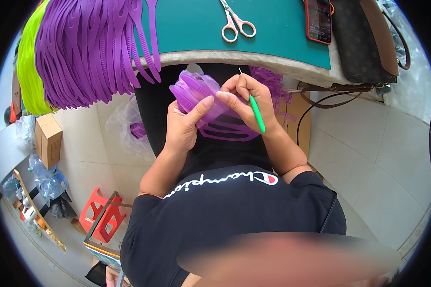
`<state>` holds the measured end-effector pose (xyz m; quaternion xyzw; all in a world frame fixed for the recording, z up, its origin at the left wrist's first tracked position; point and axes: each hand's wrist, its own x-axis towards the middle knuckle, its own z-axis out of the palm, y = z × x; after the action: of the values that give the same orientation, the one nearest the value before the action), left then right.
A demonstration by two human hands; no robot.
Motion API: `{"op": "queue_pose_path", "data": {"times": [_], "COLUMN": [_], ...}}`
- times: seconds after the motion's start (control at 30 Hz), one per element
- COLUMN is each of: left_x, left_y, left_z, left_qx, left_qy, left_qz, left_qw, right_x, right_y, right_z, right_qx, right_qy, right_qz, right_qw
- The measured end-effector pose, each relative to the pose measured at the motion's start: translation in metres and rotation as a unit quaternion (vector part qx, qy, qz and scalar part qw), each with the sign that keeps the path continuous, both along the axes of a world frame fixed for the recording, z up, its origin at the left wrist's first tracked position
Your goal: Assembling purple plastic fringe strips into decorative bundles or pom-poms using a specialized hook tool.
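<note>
Above my lap, my left hand [184,119] is closed around a bunch of purple split, ribbed rubber straps [196,91], thumb lying across them. Some strap loops hang below my fingers. My right hand [249,98] meets the bunch from the right, its thumb and fingertips against it. A slim tool with a green handle [257,115] is tucked in that hand, its thin metal tip sticking up past the fingers. What exactly the fingertips pinch is hidden. Many more purple straps [86,52] hang over the table edge at the left, beside lime-green ones [31,67].
On the green table mat [191,28] lie pink-handled scissors [230,28] and a red-cased phone [318,21]. A brown bag [364,43] sits at the right. Purple scraps [268,79] show beyond my right hand. A cardboard box [48,141] and red stool [102,215] stand left.
</note>
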<state>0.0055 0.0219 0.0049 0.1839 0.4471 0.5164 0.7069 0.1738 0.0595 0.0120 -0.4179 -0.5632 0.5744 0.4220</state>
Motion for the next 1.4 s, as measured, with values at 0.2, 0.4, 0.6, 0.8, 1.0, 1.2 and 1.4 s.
{"op": "queue_pose_path", "data": {"times": [0.2,0.4,0.6,0.8,1.0,1.2,1.4], "left_x": [0.002,0.002,-0.001,-0.001,0.002,0.002,0.003], "left_y": [0.000,0.003,0.002,0.002,0.007,0.004,0.004], "left_z": [-0.003,0.003,-0.001,0.001,0.007,0.003,0.005], "left_qx": [0.026,0.012,0.028,0.032,0.041,0.040,0.053], "left_qy": [-0.028,-0.013,-0.002,-0.008,-0.035,-0.011,0.010], "left_qz": [0.031,0.028,0.021,0.038,0.039,0.051,0.057], "left_qw": [0.999,0.999,0.999,0.999,0.998,0.998,0.997], "right_x": [0.001,0.002,0.002,0.003,0.003,0.000,0.003], "right_y": [0.002,0.001,0.000,-0.002,-0.011,-0.012,-0.011], "right_z": [-0.001,-0.007,-0.002,0.003,0.005,-0.002,-0.003], "right_qx": [0.055,0.020,0.018,0.033,0.054,0.062,0.142], "right_qy": [-0.018,-0.007,0.216,0.074,0.132,0.079,-0.004], "right_qz": [0.031,-0.046,-0.070,-0.058,-0.090,-0.070,-0.039], "right_qw": [0.998,0.999,0.974,0.995,0.986,0.992,0.989]}}
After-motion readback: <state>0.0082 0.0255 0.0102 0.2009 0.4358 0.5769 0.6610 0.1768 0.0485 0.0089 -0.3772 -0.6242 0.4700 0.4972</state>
